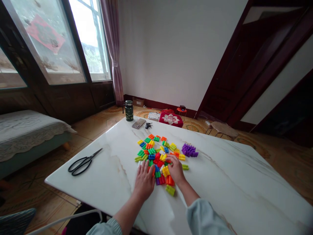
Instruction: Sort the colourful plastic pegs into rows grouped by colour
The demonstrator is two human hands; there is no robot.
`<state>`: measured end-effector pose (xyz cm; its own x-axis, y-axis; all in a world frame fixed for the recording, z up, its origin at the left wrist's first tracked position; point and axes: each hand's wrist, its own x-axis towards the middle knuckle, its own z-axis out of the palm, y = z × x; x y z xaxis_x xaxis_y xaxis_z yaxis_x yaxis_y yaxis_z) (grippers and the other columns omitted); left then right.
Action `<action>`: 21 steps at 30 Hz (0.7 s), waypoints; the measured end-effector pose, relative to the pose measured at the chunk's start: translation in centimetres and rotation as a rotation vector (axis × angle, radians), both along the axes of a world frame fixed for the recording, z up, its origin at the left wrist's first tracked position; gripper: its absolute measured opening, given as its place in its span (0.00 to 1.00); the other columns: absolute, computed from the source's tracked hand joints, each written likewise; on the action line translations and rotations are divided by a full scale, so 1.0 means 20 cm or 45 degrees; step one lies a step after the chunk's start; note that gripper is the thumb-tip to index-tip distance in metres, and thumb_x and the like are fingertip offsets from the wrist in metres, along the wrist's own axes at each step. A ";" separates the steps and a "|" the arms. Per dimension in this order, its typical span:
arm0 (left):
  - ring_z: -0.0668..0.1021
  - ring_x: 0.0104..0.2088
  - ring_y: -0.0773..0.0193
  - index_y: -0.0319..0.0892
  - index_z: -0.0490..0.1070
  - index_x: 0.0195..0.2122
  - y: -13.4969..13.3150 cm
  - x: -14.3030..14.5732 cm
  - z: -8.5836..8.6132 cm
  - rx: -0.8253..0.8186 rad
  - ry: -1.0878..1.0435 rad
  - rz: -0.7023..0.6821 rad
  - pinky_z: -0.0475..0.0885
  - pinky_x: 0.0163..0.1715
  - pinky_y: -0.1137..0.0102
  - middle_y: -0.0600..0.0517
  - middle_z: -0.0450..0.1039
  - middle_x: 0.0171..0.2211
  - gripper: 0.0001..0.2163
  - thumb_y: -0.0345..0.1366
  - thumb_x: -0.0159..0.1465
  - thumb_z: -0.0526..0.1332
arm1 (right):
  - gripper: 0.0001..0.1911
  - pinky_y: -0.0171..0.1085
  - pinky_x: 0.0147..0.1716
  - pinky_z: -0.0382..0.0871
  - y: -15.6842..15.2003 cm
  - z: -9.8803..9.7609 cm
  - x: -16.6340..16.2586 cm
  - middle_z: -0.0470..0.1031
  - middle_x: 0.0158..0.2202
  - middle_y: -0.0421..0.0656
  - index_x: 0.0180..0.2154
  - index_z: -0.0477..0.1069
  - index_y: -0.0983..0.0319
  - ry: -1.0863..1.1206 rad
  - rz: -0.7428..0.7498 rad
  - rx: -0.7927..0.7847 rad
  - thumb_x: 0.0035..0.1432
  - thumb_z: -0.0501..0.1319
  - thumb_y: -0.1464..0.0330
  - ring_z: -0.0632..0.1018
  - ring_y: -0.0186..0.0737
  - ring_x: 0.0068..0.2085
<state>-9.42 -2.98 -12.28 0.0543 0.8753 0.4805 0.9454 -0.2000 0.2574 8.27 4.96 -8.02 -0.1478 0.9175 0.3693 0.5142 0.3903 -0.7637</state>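
Observation:
Colourful plastic building blocks [151, 151] lie in a loose spread on the white marbled table [110, 189]. My left hand [144, 179] rests palm down at the near left of the spread, fingers stretched out over a white block [140, 163] and beside an orange one. On the other side my right hand [175, 168] has its fingers bent inward among the blocks, close to a yellow block [163, 157]; whatever lies between its fingertips is hidden. Between the hands sit red, green, blue and yellow blocks. A lime-green block [170, 190] lies nearest me.
Purple blocks [189, 150] stand grouped at the right. Black-handled scissors [83, 163] lie at the left. Toward the far corner are a camouflage bottle [129, 111], a phone [139, 123] and keys [148, 125]. Beyond the table is a red cushioned stool [171, 119].

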 end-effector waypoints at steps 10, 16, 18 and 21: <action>0.59 0.65 0.48 0.46 0.67 0.59 0.00 0.00 -0.02 0.024 -0.002 0.011 0.57 0.62 0.51 0.42 0.60 0.64 0.20 0.38 0.65 0.56 | 0.25 0.42 0.54 0.64 0.10 0.03 -0.06 0.78 0.43 0.44 0.42 0.79 0.57 -0.682 0.006 0.087 0.50 0.54 0.83 0.72 0.46 0.50; 0.59 0.65 0.48 0.45 0.67 0.58 0.00 0.00 -0.01 0.027 0.000 0.003 0.57 0.62 0.51 0.42 0.61 0.63 0.20 0.37 0.65 0.56 | 0.04 0.41 0.46 0.69 0.06 0.00 -0.02 0.75 0.42 0.49 0.32 0.74 0.61 -0.227 -0.060 0.147 0.52 0.63 0.67 0.74 0.46 0.44; 0.59 0.65 0.48 0.45 0.67 0.58 0.00 -0.01 -0.01 0.034 0.021 -0.005 0.57 0.62 0.51 0.42 0.60 0.63 0.19 0.35 0.65 0.55 | 0.08 0.38 0.38 0.70 0.04 -0.01 0.03 0.75 0.40 0.48 0.25 0.69 0.61 -0.036 -0.103 0.103 0.50 0.63 0.64 0.75 0.42 0.38; 0.59 0.65 0.47 0.45 0.67 0.58 0.01 -0.01 -0.02 0.037 0.064 -0.012 0.58 0.61 0.50 0.41 0.60 0.63 0.20 0.34 0.65 0.54 | 0.13 0.35 0.29 0.66 0.00 -0.02 0.15 0.71 0.26 0.41 0.20 0.62 0.59 0.063 -0.191 -0.035 0.47 0.63 0.62 0.71 0.37 0.28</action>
